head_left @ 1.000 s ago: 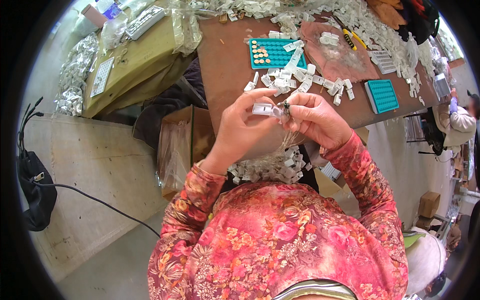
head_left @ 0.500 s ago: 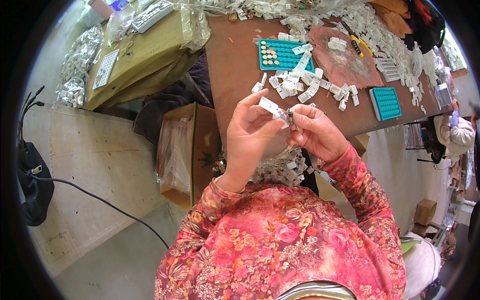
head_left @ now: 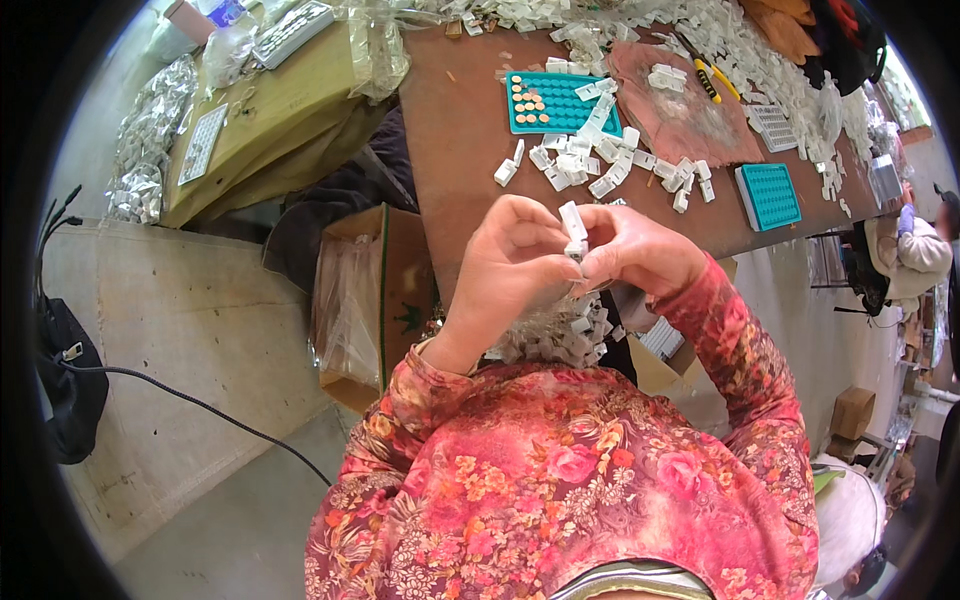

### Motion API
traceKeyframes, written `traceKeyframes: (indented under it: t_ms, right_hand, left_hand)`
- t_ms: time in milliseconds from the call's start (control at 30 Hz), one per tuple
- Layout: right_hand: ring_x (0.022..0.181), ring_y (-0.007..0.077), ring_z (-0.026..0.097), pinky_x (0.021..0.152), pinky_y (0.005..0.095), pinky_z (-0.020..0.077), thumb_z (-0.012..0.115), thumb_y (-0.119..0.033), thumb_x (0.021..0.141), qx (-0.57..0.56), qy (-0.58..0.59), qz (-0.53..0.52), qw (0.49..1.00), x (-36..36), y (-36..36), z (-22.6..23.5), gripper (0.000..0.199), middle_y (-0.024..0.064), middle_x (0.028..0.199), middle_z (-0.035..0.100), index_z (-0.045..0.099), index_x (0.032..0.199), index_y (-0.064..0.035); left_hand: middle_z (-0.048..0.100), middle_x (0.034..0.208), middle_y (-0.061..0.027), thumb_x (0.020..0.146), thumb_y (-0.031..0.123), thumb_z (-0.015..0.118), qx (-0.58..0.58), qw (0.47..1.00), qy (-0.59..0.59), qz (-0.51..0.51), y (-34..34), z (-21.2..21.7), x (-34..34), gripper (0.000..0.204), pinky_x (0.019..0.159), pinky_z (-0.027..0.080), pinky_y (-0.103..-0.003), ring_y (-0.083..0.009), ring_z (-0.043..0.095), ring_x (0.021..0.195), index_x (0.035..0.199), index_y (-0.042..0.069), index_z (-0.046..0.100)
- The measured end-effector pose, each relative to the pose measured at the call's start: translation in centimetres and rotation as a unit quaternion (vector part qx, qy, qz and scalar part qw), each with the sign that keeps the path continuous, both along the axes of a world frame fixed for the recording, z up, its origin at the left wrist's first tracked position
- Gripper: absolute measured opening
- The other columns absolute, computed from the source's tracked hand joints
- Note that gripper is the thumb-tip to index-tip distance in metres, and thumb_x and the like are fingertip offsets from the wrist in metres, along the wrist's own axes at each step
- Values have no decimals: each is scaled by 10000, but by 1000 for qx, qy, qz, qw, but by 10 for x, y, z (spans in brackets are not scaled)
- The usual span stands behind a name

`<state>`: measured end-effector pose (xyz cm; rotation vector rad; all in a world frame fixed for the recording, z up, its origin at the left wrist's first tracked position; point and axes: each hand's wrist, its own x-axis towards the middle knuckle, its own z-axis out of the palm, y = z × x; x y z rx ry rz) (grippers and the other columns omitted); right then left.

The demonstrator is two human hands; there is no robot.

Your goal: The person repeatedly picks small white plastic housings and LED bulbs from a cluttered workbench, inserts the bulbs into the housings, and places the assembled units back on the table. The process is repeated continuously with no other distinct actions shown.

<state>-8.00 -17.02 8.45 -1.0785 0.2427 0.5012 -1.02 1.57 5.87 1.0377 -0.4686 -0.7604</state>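
Observation:
Above the table's near edge, a small white plastic piece stands nearly upright between my two hands. My left hand pinches its lower end between thumb and fingers. From the other side, my right hand closes on that same end with thumb and forefinger. Fingertips hide the bottom of the piece and anything small held there. Beyond the hands, several similar white pieces lie loose on the brown table. Some rest on a teal tray holding round copper-coloured discs at its left.
A second teal tray sits at the table's right edge. A pink cloth lies behind, with a yellow-and-black hand tool. More white pieces heap below my hands, beside a cardboard box. Another person is far right.
The white piece has turned from leaning left to nearly upright. My right hand has come closer to the left, and the dark metallic bit at its fingertips is now mostly hidden.

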Motion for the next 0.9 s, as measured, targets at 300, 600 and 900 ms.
traceKeyframes:
  t_ms: [300, 600, 900]
  right_hand:
    - [793, 87, 614, 696, 229, 501, 644, -194, 925, 7, -41, -139, 989, -2, 31, -6, 178, 1, 899, 603, 584, 980, -35]
    - [643, 45, 580, 571, 201, 483, 643, -97, 905, -188, -130, -174, 958, -11, 46, 8, 111, -9, 795, 609, 611, 910, 10]
    - [639, 41, 583, 562, 193, 476, 623, -48, 889, -204, -152, -170, 952, -11, 50, 10, 66, -11, 766, 602, 605, 875, 13]
  left_hand:
    - [663, 977, -31, 867, -16, 689, -30, 991, -67, 114, 3, -2, 4, 167, 797, 486, -202, -73, 619, 894, 988, 15, 579]
    - [682, 868, -39, 850, 29, 731, 138, 909, -314, 236, 8, -1, 2, 173, 717, 500, -207, -66, 626, 816, 968, -16, 612]
    - [667, 916, -50, 894, 59, 675, 37, 969, -111, 219, 3, -2, -5, 117, 765, 493, -239, -92, 623, 848, 962, 20, 587]
